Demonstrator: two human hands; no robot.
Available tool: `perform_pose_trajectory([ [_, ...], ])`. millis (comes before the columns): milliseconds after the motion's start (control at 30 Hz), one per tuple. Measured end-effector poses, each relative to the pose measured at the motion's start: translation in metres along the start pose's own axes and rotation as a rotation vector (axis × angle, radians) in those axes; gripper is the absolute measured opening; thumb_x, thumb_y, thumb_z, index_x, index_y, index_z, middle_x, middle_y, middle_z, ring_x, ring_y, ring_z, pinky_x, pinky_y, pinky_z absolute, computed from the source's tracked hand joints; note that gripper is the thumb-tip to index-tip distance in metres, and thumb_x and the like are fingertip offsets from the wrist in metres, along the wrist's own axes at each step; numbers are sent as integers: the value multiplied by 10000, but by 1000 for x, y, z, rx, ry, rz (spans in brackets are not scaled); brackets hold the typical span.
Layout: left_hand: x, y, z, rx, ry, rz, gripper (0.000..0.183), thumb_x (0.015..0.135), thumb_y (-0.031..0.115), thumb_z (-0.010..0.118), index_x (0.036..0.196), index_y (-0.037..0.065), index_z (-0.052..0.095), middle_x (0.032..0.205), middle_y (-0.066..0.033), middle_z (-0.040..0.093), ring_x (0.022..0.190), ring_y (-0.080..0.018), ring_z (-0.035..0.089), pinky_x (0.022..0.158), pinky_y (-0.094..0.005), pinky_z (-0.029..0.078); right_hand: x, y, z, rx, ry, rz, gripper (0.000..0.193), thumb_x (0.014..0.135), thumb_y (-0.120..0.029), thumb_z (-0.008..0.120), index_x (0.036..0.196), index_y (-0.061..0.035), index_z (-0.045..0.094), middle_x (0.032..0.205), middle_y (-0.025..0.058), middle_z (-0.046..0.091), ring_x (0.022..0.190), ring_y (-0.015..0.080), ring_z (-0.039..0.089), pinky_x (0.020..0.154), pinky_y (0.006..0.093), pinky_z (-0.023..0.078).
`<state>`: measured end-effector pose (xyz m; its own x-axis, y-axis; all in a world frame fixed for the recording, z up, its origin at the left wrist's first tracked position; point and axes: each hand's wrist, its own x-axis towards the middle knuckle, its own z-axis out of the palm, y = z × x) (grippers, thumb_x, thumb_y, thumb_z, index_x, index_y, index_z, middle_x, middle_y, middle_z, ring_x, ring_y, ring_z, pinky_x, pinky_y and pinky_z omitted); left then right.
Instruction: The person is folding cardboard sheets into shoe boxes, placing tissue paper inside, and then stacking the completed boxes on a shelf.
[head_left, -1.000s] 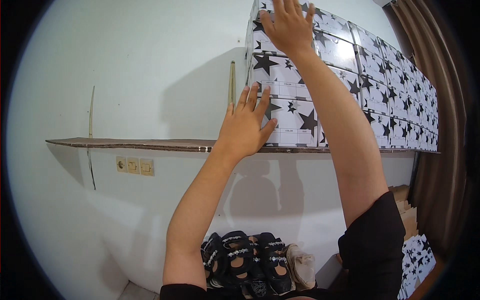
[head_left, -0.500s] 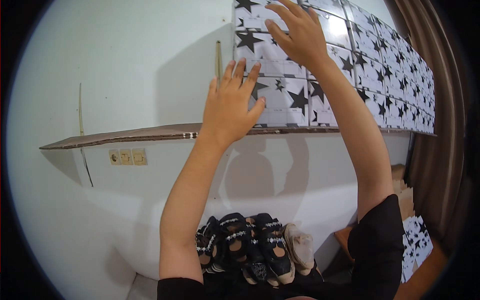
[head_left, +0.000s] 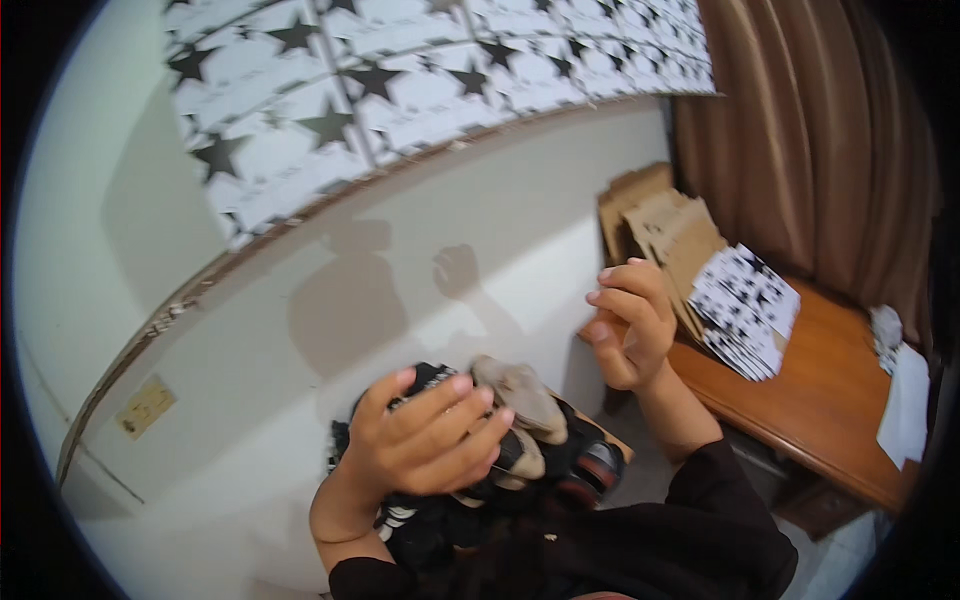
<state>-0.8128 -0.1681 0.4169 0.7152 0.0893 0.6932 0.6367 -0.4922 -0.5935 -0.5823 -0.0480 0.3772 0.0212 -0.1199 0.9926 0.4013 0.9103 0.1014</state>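
Shoes (head_left: 525, 402) are seen at lower centre, partly hidden by the empty left hand (head_left: 425, 437), its fingers slightly apart; at centre right, the empty right hand (head_left: 638, 328) is held half-curled, thumb and fingers apart, near brown cardboard (head_left: 678, 238).

A pleated brown fabric curtain (head_left: 800, 150) hangs on the right, behind a glossy orange-brown wooden worktop (head_left: 825, 375). Tan cardboard pieces (head_left: 675, 230) sit at its far left corner, beside the smooth white wall (head_left: 560, 190). Near its right end, a plain white sheet (head_left: 906, 400) lies just beside a crumpled whitish piece (head_left: 885, 328).
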Motion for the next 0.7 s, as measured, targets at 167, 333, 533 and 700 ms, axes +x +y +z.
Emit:
perform_pose_trajectory([
  [167, 1, 67, 21, -368, -248, 6, 268, 765, 376, 639, 989, 233, 672, 1043, 65, 614, 1043, -95, 543, 920, -387, 339, -61, 18, -58, -58, -16, 295, 229, 636, 12, 593, 862, -16, 621, 914, 138, 569, 832, 257, 538, 770, 351, 417],
  [333, 15, 135, 85, -868, -233, -243, 279, 729, 319, 686, 985, 210, 674, 1037, 16, 623, 989, -160, 580, 908, -401, 366, -124, 44, -124, -159, -7, 547, 184, 686, -12, 609, 869, -16, 620, 922, 141, 579, 850, 283, 551, 755, 350, 421],
  [533, -26, 270, 275, -1946, 261, -1341, 312, 899, 272, 468, 1030, 12, 580, 933, -95, 601, 895, -184, 553, 839, -299, 413, -207, 97, -245, -336, -253, 860, 136, 730, -67, 616, 860, -27, 620, 894, 120, 590, 861, 289, 560, 759, 365, 425],
  [700, -14, 363, 388, -1745, -437, -1679, 298, 918, 285, 480, 1146, 101, 534, 971, -11, 594, 869, -103, 560, 749, -222, 396, -294, 126, -348, -505, -420, 1116, 190, 755, -125, 609, 935, -63, 612, 955, 128, 593, 936, 310, 562, 810, 409, 436],
])
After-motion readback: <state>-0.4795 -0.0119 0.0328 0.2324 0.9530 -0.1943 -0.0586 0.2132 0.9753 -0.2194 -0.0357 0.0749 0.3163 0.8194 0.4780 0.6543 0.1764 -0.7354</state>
